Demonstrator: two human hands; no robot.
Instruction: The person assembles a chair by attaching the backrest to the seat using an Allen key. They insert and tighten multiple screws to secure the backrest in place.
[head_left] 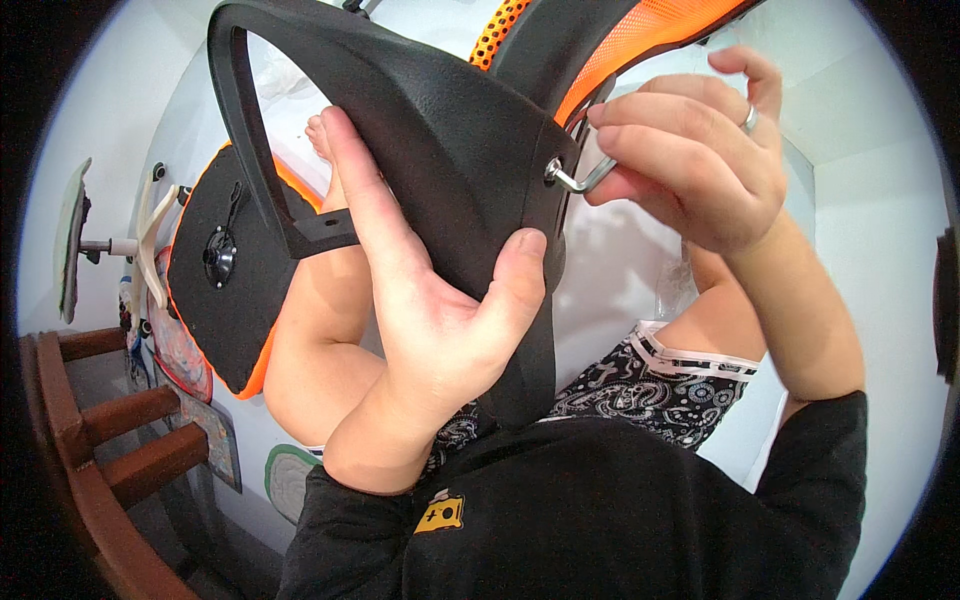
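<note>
A large black moulded plastic chair part point(430, 150), with an open loop frame on its left side, stands tilted in front of me. My left hand point(430, 310) braces it, the thumb on its near face and a long finger stretched up along it; the other fingers are hidden. At its right edge sits a silver bolt point(552, 170). The short bent end of a hex key point(590, 178) is at that bolt. My right hand point(690, 150), with a ring on one finger, pinches the key's long end, which the fingers mostly hide.
Orange mesh point(640, 45) in a black frame lies beyond the part. To the left is an orange-edged black chair seat point(215, 270) with a round black fitting. A brown wooden rack point(130, 430) stands lower left. My bare legs point(330, 300) flank the part.
</note>
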